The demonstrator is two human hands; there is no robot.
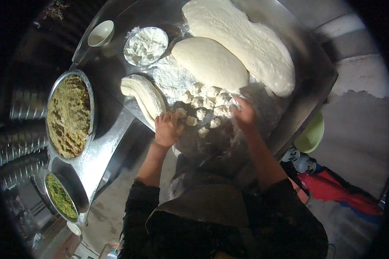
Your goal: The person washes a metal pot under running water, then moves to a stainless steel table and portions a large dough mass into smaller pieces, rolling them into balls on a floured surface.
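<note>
My left hand lies with bent fingers on the near end of a long dough roll, beside a small dough piece. My right hand is at the right edge of a cluster of small dough pieces, its fingers reaching toward them; whether it holds one is unclear. Several loose pieces lie on the dark work surface between my hands. Beyond the cluster rests a smooth oval dough mass, and behind it a larger, longer slab of dough. Loose flour is spread left of the oval mass.
A bowl of flour and a pale bowl stand at the back left. Further left are a large metal basin of yellowish crumbly filling and a smaller one of chopped greens. A light green basin is beyond the table's right edge.
</note>
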